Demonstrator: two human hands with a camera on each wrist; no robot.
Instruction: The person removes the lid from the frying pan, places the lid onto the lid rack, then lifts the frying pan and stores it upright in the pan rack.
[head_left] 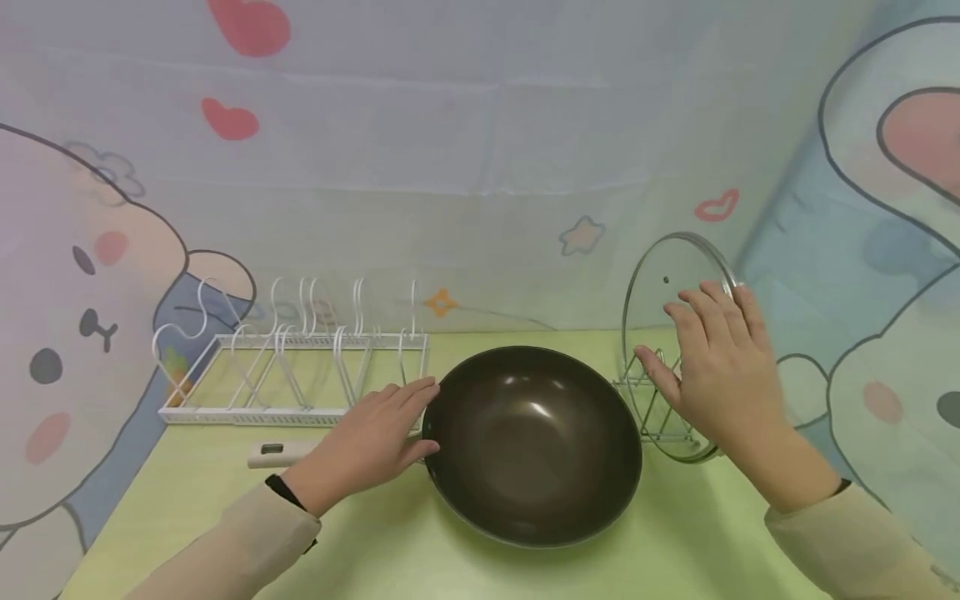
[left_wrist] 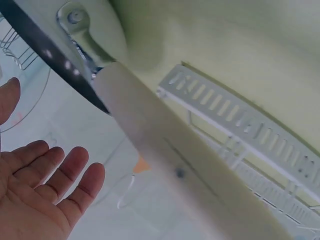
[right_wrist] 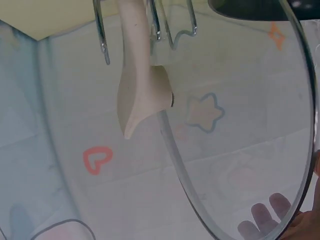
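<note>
Standing in rack [head_left: 666,437]: glass lid [head_left: 649,304]

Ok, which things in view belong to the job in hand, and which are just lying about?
Likely in the job:
dark pan, left hand at its near side
glass lid, right hand at its rim
wire stand, holding the lid on edge

Probably just about:
white rack, neither hand on it
patterned backdrop
</note>
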